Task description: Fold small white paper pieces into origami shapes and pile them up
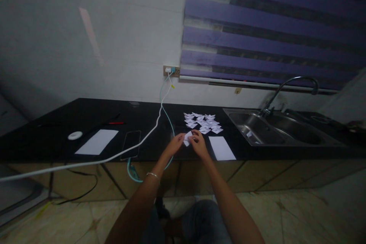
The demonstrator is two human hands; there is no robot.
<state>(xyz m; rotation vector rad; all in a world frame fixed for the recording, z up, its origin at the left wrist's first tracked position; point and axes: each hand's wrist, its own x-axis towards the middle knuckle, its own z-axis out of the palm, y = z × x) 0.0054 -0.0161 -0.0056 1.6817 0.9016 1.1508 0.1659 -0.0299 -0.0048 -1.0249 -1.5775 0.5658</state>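
Between my two hands is a small folded piece of white paper (187,137), held just above the front part of the black counter. My left hand (176,143) pinches its left side, and my right hand (198,144) grips the right side with thumb and fingers. Right behind my hands stands a group of several folded white paper boats (203,122), set close together. To the right of my right hand lies a flat stack or sheet of white paper (222,148); how many layers it has I cannot tell.
Farther left lie another white paper sheet (97,142), a white round object (75,135), a red pen (116,123) and a phone (131,145). A white cable (148,133) crosses the counter (94,112) from the wall socket (171,71). A steel sink (254,122) is at right.
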